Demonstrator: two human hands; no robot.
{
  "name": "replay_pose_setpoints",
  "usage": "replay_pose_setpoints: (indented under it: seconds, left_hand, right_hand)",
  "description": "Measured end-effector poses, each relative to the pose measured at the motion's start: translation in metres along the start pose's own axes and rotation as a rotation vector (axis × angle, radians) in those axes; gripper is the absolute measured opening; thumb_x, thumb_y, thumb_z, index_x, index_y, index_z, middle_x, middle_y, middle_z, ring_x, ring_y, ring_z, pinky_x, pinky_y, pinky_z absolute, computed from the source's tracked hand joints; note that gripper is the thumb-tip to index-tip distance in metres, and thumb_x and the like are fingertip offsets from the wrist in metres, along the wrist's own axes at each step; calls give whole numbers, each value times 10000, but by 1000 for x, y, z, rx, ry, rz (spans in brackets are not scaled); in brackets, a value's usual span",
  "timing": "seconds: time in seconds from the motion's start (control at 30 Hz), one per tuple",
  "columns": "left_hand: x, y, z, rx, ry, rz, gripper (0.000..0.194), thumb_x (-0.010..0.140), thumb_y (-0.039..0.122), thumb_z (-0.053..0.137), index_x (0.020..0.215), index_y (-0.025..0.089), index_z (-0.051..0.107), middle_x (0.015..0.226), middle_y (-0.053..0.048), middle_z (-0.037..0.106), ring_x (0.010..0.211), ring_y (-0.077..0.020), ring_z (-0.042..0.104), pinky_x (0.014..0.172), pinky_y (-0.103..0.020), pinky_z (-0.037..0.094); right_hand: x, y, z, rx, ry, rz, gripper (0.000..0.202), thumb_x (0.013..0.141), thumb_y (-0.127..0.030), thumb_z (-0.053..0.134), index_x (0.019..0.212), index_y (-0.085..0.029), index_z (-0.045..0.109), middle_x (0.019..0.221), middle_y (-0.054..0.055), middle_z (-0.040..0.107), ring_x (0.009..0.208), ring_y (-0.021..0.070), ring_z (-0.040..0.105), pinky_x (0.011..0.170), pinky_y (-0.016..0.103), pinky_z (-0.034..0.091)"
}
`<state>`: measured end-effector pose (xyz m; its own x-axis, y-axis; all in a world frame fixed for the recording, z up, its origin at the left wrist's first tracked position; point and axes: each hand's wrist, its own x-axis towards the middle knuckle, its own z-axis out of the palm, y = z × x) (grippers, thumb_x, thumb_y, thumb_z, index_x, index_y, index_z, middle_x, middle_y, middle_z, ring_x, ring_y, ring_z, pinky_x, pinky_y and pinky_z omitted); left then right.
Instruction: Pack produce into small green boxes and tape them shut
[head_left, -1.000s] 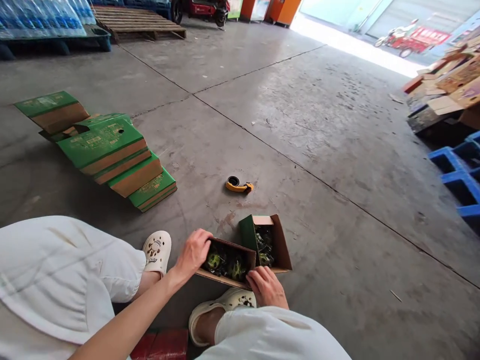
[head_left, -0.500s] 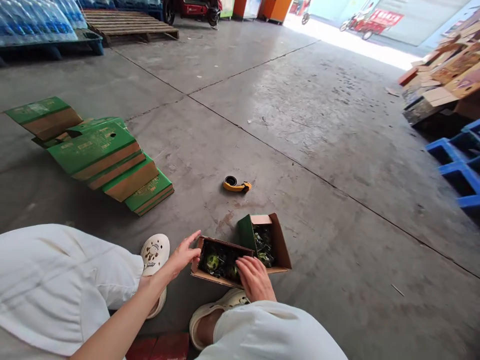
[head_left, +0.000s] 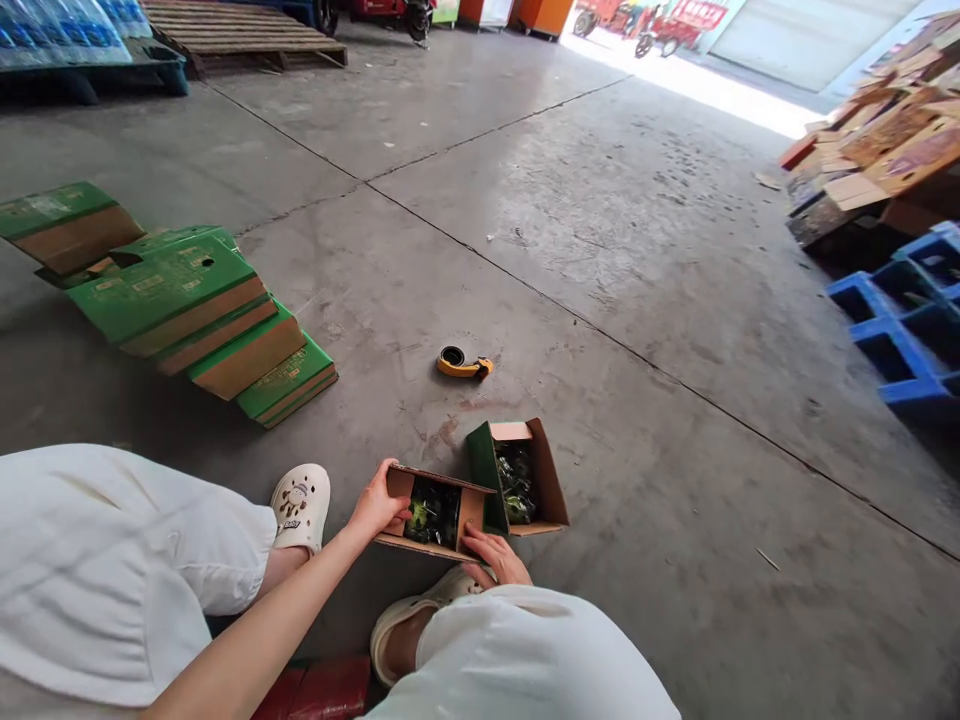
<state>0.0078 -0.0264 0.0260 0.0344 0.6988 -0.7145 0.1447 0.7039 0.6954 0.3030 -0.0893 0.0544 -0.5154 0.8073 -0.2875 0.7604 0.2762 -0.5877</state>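
A small open cardboard box [head_left: 437, 548] stands on the floor between my feet. Both of its short end flaps are now folded inward over dark plastic-wrapped packs [head_left: 433, 512] with round green produce showing through. My left hand [head_left: 379, 505] grips the box's left end, thumb on the flap inside. At the right end, my right hand [head_left: 498, 556] has its fingers over the flap and near edge, with the thumb low outside. A second open box [head_left: 551, 480], green outside, touches it on the right and holds similar packs.
An orange tape dispenser [head_left: 465, 366] lies on the concrete floor ahead. Flattened green cartons [head_left: 172, 290] are stacked on the left. Blue pallets [head_left: 911, 335] and piled cardboard [head_left: 862, 160] stand at right. A wooden pallet [head_left: 247, 35] and bottled water [head_left: 60, 35] are at back left.
The end flaps of the near box have been folded inward, covering part of the packs. My right hand has moved from over the packs to the right end; my left has closed on the left end.
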Motion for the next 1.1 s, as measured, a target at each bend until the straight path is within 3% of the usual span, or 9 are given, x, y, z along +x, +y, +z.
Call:
replay_pose_setpoints:
  seconds: [0.13, 0.27, 0.4, 0.57, 0.7, 0.83, 0.97, 1.03, 1.1]
  left_hand:
    - [-1, 7, -12, 35, -36, 88, 602, 926, 359, 671, 1467, 288, 416, 1256, -92, 704, 903, -204, 792, 764, -286, 617]
    - [-6, 21, -26, 344, 57, 353, 561, 878, 512, 713, 1353, 248, 576, 1540, -154, 524, 1272, -320, 656, 1095, -496, 516]
    - [-18, 34, -22, 764, 73, 634, 879, 679, 593, 886, 1420, 239, 571, 1626, -162, 436, 1540, -410, 337, 1283, -616, 228]
    - [-35, 29, -2, 1066, -89, 760, 1229, 584, 715, 911, 1572, 165, 429, 1575, -228, 493, 1527, -428, 371, 1315, -632, 57]
    - [-39, 20, 0, 1059, -86, 787, 1057, 775, 619, 821, 1609, 146, 376, 1654, -229, 408, 1586, -409, 284, 1319, -622, 111]
    - [-29, 23, -19, 749, -63, 844, 580, 947, 318, 559, 1514, 205, 510, 1587, -140, 524, 1553, -285, 383, 1289, -516, 317]
    - [-21, 21, -40, 425, 199, 684, 411, 905, 254, 489, 1279, 205, 654, 1277, -119, 704, 1202, -254, 680, 1065, -429, 546]
    - [-20, 13, -41, 348, 56, 472, 301, 879, 335, 553, 1112, 203, 690, 1055, -81, 753, 971, -241, 741, 919, -391, 596]
    - [-17, 4, -34, 251, -211, 254, 311, 847, 405, 617, 1064, 196, 694, 986, -63, 770, 909, -236, 760, 851, -360, 604]
  right_hand:
    - [7, -3, -4, 15, 48, 64, 313, 1012, -354, 667, 1306, -306, 763, 1481, 85, 665, 1275, 291, 685, 1096, 444, 557]
    - [16, -11, -8, -52, 27, 122, 276, 999, -415, 694, 1222, -298, 807, 1438, 56, 703, 1201, 271, 704, 1059, 388, 567]
    - [25, -12, -12, -105, -38, 117, 280, 994, -446, 696, 1204, -307, 820, 1425, 24, 717, 1134, 261, 700, 1032, 367, 555]
    - [22, -6, -12, -110, -131, 102, 305, 992, -472, 694, 1230, -328, 818, 1452, 5, 699, 1097, 255, 699, 992, 332, 556]
    - [19, -11, -18, -110, -129, 98, 330, 1007, -470, 667, 1268, -321, 803, 1475, -6, 683, 1102, 253, 702, 983, 308, 551]
    - [24, -19, -23, -145, -158, 102, 294, 994, -442, 666, 1220, -330, 815, 1458, -15, 698, 1082, 258, 699, 994, 324, 541]
    - [27, -17, -18, -174, -173, 112, 282, 967, -413, 682, 1196, -322, 819, 1404, 1, 732, 1059, 266, 686, 971, 344, 546]
    - [28, -13, -13, -182, -187, 93, 265, 968, -399, 677, 1172, -315, 825, 1374, 9, 749, 1047, 261, 684, 969, 345, 542]
    - [28, -10, -9, -187, -202, 64, 267, 982, -389, 661, 1171, -296, 824, 1399, 24, 734, 1034, 253, 691, 967, 343, 538]
